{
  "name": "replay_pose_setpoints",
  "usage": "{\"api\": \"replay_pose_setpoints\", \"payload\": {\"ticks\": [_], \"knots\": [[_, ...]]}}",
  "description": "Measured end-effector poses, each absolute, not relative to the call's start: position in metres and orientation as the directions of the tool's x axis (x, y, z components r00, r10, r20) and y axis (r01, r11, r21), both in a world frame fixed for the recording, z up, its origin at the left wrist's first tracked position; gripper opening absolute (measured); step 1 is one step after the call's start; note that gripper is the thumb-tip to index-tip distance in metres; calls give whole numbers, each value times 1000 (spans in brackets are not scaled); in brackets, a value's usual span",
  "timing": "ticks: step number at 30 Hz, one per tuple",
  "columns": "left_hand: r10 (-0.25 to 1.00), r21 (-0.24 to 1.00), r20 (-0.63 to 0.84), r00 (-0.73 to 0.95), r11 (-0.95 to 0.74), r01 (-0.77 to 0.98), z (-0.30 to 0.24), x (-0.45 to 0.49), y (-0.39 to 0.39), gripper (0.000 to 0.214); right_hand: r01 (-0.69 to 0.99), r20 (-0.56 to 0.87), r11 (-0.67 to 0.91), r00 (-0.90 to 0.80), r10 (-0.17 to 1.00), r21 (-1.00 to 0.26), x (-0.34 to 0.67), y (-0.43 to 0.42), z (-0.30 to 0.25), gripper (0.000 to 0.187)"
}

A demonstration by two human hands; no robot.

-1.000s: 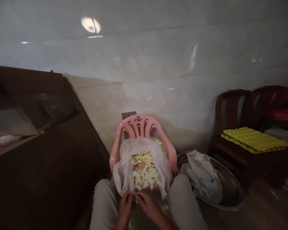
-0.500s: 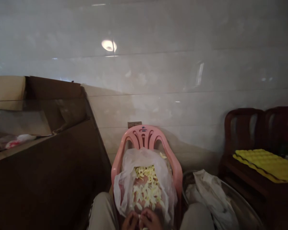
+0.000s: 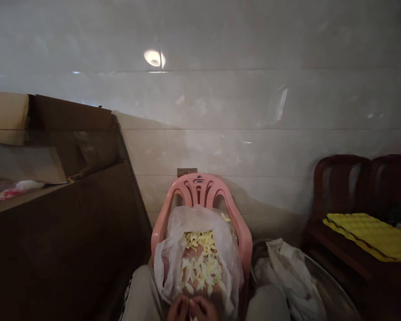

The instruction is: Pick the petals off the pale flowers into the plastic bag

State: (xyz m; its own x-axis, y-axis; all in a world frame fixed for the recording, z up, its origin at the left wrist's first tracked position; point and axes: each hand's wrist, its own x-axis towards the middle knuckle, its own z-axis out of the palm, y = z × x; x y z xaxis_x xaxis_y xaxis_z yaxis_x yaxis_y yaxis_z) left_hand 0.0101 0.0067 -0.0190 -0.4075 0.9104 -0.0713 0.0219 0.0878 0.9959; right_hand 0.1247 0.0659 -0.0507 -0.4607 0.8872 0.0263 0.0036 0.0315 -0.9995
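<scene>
Left hand (image 3: pixel 178 308) and right hand (image 3: pixel 205 308) curl almost shut before the pink plastic chair (image 3: pixel 198 187), any pinched piece unclear; on its seat, a clear plastic bag (image 3: pixel 167 267) lies propped open within reach, holding pale yellow slivers (image 3: pixel 198 267).

Dim; glare (image 3: pixel 154 58) on glossy tiles (image 3: pixel 220 107)

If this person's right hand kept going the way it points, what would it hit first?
The right hand would probably meet the left hand, right beside it, though depth is hard to judge.
</scene>
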Motion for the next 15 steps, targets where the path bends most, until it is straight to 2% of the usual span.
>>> {"api": "replay_pose_setpoints", "payload": {"ticks": [3,5,8,15], "knots": [[916,997,-38,-399,62,48,-11,12,2,69,1,10,12,-486,874,-1000,132,57,-28,79],[916,997,-18,-400,47,63,-6,14,-1,67,6,67,78,-461,885,-997,136,53,-16,75],[922,996,7,-386,26,80,1,17,-2,64,20,79,99,-455,887,-995,138,50,-7,77],[931,997,-26,-364,50,58,7,19,-3,64,42,83,118,-478,874,-992,143,52,-3,76]]}}
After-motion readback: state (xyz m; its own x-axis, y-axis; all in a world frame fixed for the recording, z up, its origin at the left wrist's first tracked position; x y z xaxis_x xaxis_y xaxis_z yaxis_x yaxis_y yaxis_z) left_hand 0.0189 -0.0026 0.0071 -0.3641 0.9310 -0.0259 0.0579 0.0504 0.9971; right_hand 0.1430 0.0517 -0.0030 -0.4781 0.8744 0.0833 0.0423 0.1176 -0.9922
